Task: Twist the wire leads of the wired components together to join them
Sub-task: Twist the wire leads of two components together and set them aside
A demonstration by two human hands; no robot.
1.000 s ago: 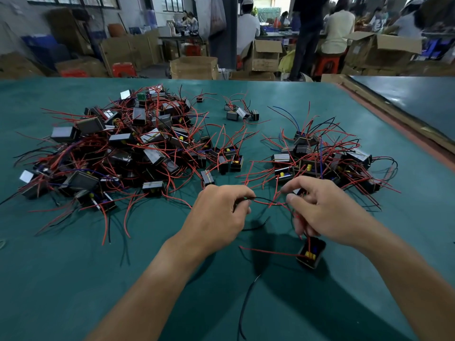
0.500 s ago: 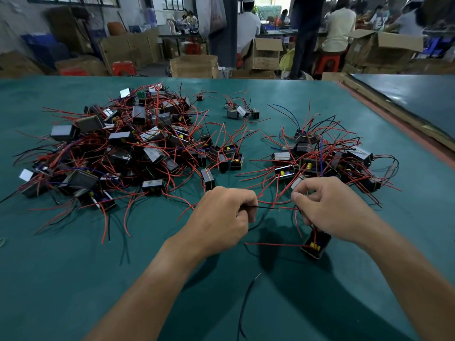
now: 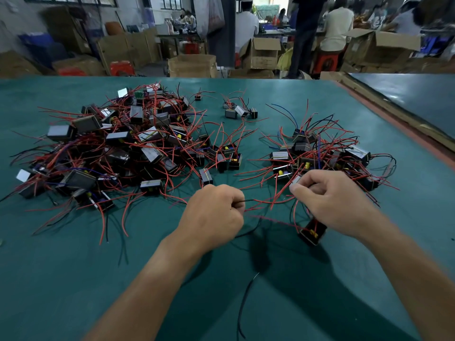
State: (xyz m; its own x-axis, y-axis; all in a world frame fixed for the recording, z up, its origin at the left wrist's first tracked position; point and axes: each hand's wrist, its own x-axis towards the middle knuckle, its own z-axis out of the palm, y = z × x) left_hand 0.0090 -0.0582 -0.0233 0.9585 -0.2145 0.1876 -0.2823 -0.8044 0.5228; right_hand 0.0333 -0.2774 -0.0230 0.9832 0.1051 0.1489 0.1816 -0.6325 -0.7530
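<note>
A wide worktop (image 3: 61, 279) fills most of the frame. Its top is a flat, dark green sheet with a soft, dull look. On the left half lies a big pile (image 3: 118, 153) of small boxy parts. They are black and grey with shiny flat sides, all tangled and spiky with red. Some have a little yellow bit on them. Right of the middle lies a smaller pile (image 3: 320, 153) of the same parts, with a few blue and black strands mixed in. Along the top of the frame, behind the worktop, stand brown cardboard boxes (image 3: 192, 66). Some have their flaps open. Any print on them is too blurry to read.

Two bare arms reach up from the bottom edge. The left hand (image 3: 214, 215) is in the middle of the frame. Its grip is clenched tight, pinching a thin black wire (image 3: 247, 200) whose end sticks out to the right. The right hand (image 3: 332, 203) is right of it, at the near edge of the smaller pile. Its grip is curled and pinches thin red wires (image 3: 273, 201) that stretch across the gap between the two hands. The hands are near each other but not touching.

Just under the right hand hangs a little block (image 3: 312, 231), black with a yellow spot, tilted and blurry. I cannot tell if it touches the worktop. A loose black wire (image 3: 243, 303) lies curved on the worktop near the bottom middle.
</note>
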